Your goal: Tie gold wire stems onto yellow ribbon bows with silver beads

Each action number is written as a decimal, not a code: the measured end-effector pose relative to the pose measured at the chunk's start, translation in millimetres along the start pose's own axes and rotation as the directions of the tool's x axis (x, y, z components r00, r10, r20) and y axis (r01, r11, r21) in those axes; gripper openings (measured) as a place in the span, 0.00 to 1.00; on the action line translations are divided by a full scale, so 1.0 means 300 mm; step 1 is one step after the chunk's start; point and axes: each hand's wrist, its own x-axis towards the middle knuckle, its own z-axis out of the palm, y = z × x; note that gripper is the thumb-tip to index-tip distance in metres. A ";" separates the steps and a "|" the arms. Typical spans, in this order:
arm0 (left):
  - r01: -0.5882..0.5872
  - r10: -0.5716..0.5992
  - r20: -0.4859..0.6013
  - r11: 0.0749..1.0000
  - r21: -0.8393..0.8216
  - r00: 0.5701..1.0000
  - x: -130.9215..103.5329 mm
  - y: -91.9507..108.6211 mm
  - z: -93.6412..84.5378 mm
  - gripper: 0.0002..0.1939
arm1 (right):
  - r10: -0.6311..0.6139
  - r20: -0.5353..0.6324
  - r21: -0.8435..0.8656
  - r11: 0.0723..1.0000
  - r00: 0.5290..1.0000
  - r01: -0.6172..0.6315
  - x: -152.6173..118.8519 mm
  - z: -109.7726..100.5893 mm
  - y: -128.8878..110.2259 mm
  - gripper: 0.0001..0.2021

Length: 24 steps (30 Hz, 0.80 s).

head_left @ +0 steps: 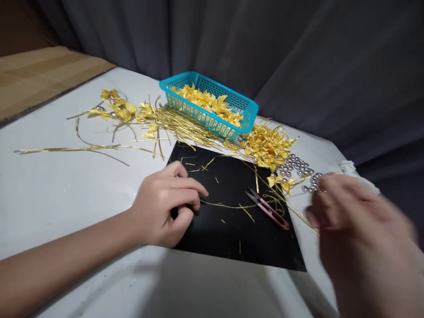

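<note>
My left hand [168, 203] rests at the left side of a black mat [212, 238]. Its fingers are curled with thumb and index close together, and a thin gold cord [228, 206] runs out from them to the right across the mat. On the right, my right hand [357, 229] is raised near the camera and blurred. Its fingers are curled closed; whatever they hold cannot be made out. Pink-handled thread snips [270, 212] lie on the mat with the blades apart. Short gold cord clippings [247, 213] are scattered around them.
Yellow ribbon flowers [208, 101] fill a turquoise basket [248, 119] at the back. A bundle of gold cords [185, 126] lies before it. To its right are a heap of yellow bows [268, 143] and silver beads [296, 165]. More cords [66, 149] lie on the white table [82, 190].
</note>
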 end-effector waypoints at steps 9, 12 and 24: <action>0.607 -0.308 0.536 0.549 -0.575 0.786 0.009 0.085 0.057 0.15 | -0.103 0.208 -0.020 0.994 0.973 0.110 -0.074 0.229 -0.043 0.07; 0.631 -0.279 0.590 0.541 -0.555 0.758 0.017 0.073 0.062 0.17 | -0.097 0.242 -0.037 0.993 0.965 0.109 -0.082 0.235 -0.039 0.08; 0.729 -0.372 0.644 0.498 -0.470 0.669 0.027 0.074 0.043 0.15 | 0.571 -0.157 -0.805 0.399 0.806 -0.440 0.211 -0.272 0.166 0.08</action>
